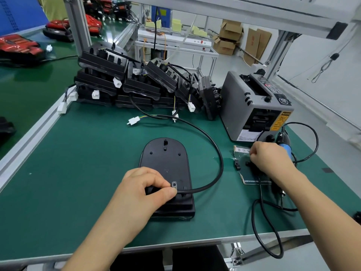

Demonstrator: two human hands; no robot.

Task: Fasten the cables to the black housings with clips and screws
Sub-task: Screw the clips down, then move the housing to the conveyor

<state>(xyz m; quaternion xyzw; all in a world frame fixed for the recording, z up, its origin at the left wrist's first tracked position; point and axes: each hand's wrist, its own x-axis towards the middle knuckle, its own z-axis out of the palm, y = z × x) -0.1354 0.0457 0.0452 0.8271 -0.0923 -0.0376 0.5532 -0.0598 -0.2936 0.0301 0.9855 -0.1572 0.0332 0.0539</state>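
Near the bench (78,173) front edge, head view: housing (166,167) lies flat; cable (214,153) loops right from its near end.
Hands: left hand (144,190) pinches cable beside the clip (174,184); right hand (271,159) is curled over the parts bag (246,171) near the right edge, contents unclear to us.
Doing it well: we should pin the clip square, fetch one screw, drive it straight.

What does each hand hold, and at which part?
The left hand pinches the cable beside the clip on the housing. The right hand is curled over the parts bag; its hold is hidden.
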